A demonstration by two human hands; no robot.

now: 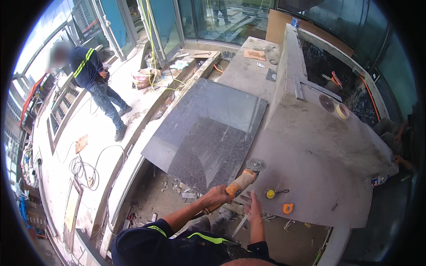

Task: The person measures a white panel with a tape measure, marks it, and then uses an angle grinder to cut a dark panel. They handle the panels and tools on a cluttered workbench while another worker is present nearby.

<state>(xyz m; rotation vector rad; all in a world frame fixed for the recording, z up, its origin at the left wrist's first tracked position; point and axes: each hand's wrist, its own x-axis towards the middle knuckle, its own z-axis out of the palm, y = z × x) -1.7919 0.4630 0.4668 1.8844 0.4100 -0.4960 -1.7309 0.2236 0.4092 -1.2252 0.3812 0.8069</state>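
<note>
My left hand (215, 197) is closed around the rear of an orange angle grinder (241, 183). The grinder tilts up and away from me, its round disc (256, 165) beside the near right edge of a dark speckled stone slab (208, 133). Whether the disc touches anything I cannot tell. To the right of the tool, my right hand (253, 209) is held up with its fingers stretched, holding nothing. A round yellow tape measure (270, 193) with a dark strap and an orange tape measure (288, 208) lie on the grey surface (319, 199) right of that hand.
A raised concrete ledge (310, 111) on the right bears a dark disc (326, 103) and a tape roll (342, 111). Rubble (188, 195) lies below the slab. At left stands a person (100, 84), near a coiled cable (84, 170). Another person's hand (403, 162) shows far right.
</note>
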